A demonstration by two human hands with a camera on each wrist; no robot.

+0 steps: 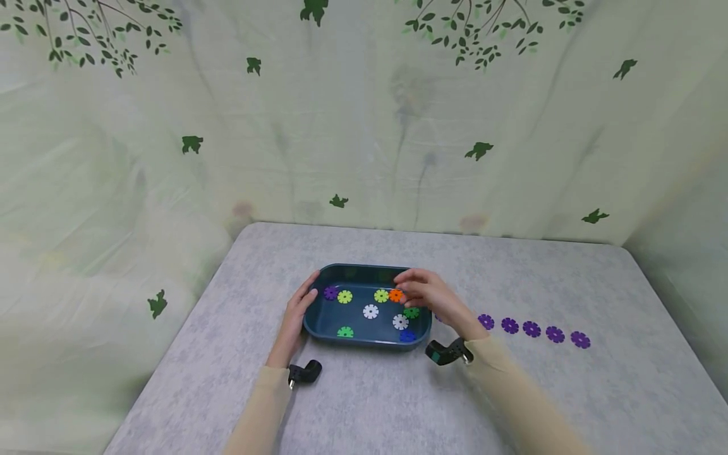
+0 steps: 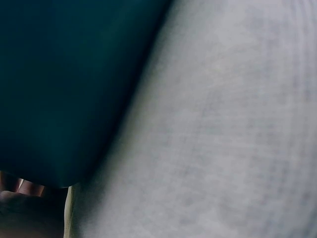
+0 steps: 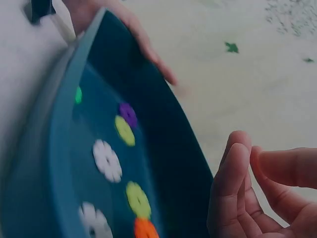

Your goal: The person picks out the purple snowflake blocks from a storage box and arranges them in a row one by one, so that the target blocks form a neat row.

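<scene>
A dark teal tray [image 1: 364, 341] holds notched, flower-shaped plastic discs, among them a purple one [image 1: 330, 293], an orange one [image 1: 395, 295], a white one [image 1: 371, 311] and a blue one [image 1: 407, 336]. At its left end my left hand [image 1: 292, 316] grips the side, thumb at the rim and fingers along the outside. Over the right end hovers my right hand [image 1: 435, 298], fingers loosely bent. In the right wrist view, nothing shows between the thumb and fingertips of that hand [image 3: 267, 198]. It partly covers the discs at that end.
Right of the tray, several purple discs [image 1: 531, 328] lie in a row on the grey table [image 1: 364, 404]; the one nearest the tray is mostly hidden by the right arm. A pale curtain [image 1: 341, 126] with printed leaves hangs behind the table.
</scene>
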